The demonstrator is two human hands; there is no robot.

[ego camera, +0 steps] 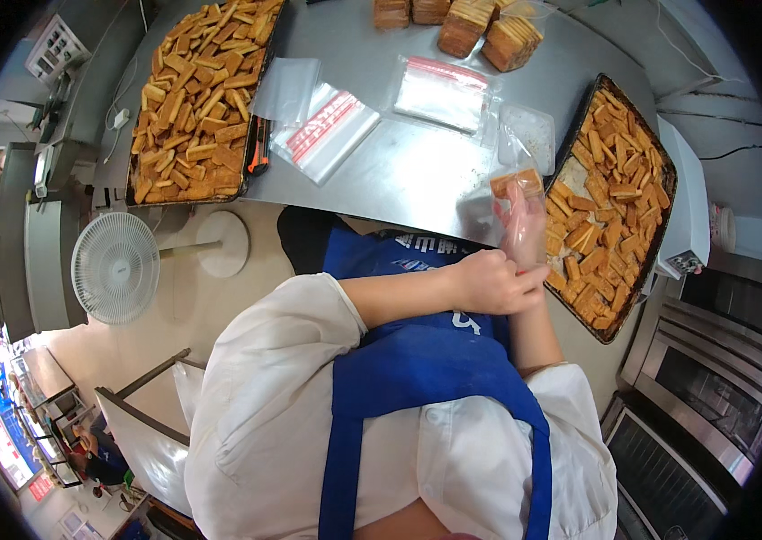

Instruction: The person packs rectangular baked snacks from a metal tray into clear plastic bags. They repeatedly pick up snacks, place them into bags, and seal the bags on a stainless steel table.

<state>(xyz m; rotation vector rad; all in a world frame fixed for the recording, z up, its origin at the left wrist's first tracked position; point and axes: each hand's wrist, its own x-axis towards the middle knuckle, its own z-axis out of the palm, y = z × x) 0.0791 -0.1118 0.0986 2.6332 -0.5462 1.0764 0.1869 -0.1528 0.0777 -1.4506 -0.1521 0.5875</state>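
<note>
My right hand (521,226) is inside a clear plastic bag and grips a small block of browned bread pieces (516,183) at its fingertips. The clear plastic bag (526,250) reaches back to the wrist. There my left hand (499,282) pinches the bag's edge, with the left forearm crossing in front of the apron. Just right of the right hand lies a dark baking tray (609,339) of loose toasted bread sticks (614,182). Beyond the hand, a translucent plastic container (536,131) stands on the steel table (421,169).
Zip bags (333,131) and a pack of bags (441,94) lie mid-table. An orange-black utility knife (259,148) sits beside the left tray of bread sticks (198,108). Bagged bread stacks (468,27) stand at the back. A fan (117,268) is at left; a person (100,452) is far off.
</note>
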